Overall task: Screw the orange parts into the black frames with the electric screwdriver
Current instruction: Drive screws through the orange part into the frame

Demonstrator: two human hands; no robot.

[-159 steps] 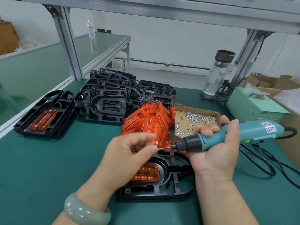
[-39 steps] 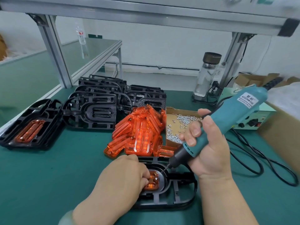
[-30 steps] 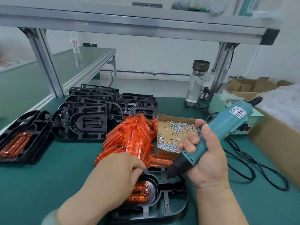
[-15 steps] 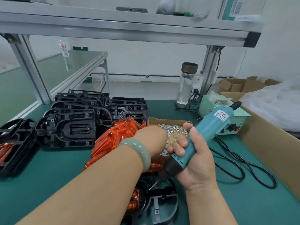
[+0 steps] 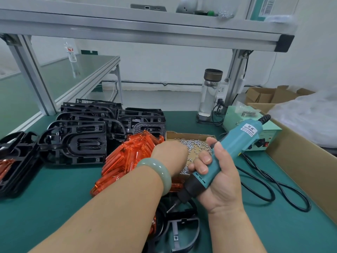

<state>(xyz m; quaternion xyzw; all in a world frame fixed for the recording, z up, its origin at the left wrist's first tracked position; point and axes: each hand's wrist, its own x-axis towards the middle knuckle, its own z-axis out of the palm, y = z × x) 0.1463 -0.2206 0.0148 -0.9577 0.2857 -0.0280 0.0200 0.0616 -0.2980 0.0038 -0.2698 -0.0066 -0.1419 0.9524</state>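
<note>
On the head camera, my left hand [image 5: 170,154] lies stretched over the cardboard box [image 5: 184,134] of screws [image 5: 193,143]. Its fingers are hidden behind the knuckles, so I cannot tell whether they are apart or pinching one. My right hand [image 5: 218,179] is wrapped tight round the electric screwdriver [image 5: 233,152], whose bit hangs just above the black frame [image 5: 184,222] nearest me. An orange part [image 5: 152,229] sits in that frame, mostly hidden under my forearm. The pile of loose orange parts [image 5: 131,156] lies just left of the box. I judge this the screw-fetching step. Next I need one screw on the bit, lined up with a hole in the frame.
</note>
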